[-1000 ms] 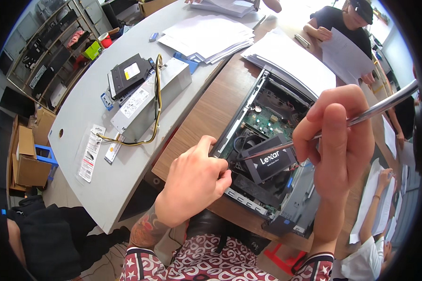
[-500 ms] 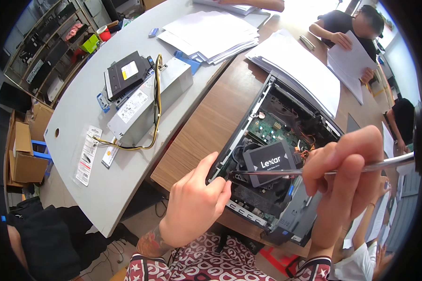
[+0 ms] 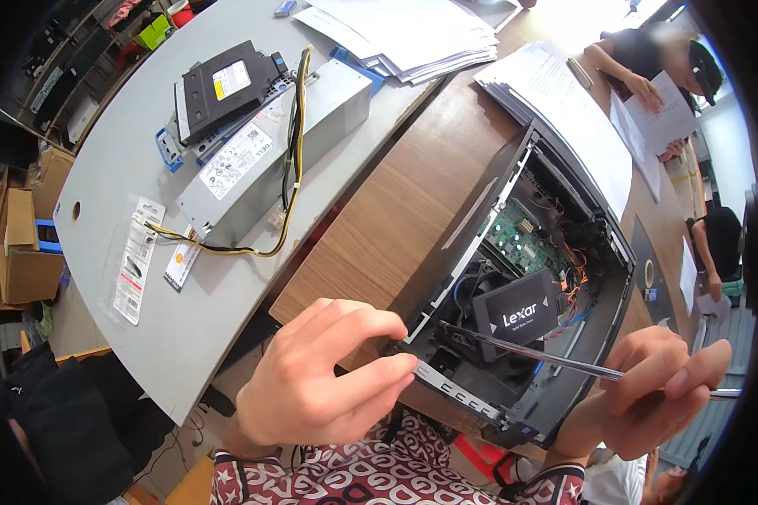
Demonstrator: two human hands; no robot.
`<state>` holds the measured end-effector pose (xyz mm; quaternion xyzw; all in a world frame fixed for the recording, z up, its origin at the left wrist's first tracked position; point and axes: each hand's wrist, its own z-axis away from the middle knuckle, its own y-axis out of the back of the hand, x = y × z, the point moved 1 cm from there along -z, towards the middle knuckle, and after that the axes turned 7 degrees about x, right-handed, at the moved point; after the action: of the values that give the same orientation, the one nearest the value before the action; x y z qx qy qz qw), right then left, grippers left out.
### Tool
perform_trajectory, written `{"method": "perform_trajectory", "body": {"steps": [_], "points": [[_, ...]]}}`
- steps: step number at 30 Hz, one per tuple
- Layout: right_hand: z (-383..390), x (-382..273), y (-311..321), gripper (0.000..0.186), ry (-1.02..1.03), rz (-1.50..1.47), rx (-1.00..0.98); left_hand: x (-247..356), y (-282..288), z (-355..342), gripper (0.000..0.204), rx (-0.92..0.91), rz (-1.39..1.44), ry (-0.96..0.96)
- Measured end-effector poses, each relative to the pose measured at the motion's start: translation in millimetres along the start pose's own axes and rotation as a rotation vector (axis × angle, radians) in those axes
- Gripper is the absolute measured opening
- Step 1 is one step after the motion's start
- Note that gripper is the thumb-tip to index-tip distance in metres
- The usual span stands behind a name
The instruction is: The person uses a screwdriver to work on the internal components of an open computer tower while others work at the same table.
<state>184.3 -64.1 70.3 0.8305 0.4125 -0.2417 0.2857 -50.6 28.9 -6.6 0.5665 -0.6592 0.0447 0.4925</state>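
At far left a brown cardboard box (image 3: 27, 252) sits below the curved edge of the smooth grey desk (image 3: 118, 151). Flat on the desk lie two white printed tags (image 3: 135, 261), then a boxy bare-metal power supply (image 3: 261, 151) with yellow and black cables (image 3: 293, 143) looping off it, and a flat black optical drive (image 3: 227, 88) resting on its far end. Beyond are fanned stacks of white paper (image 3: 413, 34).

Near the bottom, the left hand (image 3: 312, 383) has its fingers curled, thumb and forefinger pinched at the near corner rail of the open case (image 3: 446, 244); whether they hold anything small there cannot be told. The case is a black sheet-metal box lying on a wood-grain table (image 3: 396, 194), showing a green circuit board (image 3: 522, 244), thin orange wires and a flat matte black rectangular drive (image 3: 518, 313) lying loose on top of the parts.

The right hand (image 3: 648, 396) is closed around a screwdriver (image 3: 531, 353); its slim shiny steel shaft slants left into the near end of the case, just below the drive.

At far right another person (image 3: 657, 63) holds a sheet of paper.
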Motion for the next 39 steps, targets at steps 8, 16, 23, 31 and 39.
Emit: {"method": "perform_trajectory", "body": {"steps": [8,16,23,31,39], "points": [[-12,-6,-6,0.028,-0.099,0.056,0.042,1,-12,-41,0.045,-0.021,0.257,-0.048],[-28,1,-18,0.046,-0.188,0.003,-0.042,4,-47,-75,0.025,-0.141,0.459,-0.146],[5,49,32,0.09,-0.223,0.362,-0.605,7,-49,-75,0.016,-0.071,0.498,-0.086],[20,27,48,0.072,-0.2,0.453,-0.912,4,-47,-74,0.014,-0.071,0.404,-0.104],[85,40,48,0.022,0.439,0.795,-0.919,6,-45,-73,0.015,-0.102,0.374,-0.122]]}}
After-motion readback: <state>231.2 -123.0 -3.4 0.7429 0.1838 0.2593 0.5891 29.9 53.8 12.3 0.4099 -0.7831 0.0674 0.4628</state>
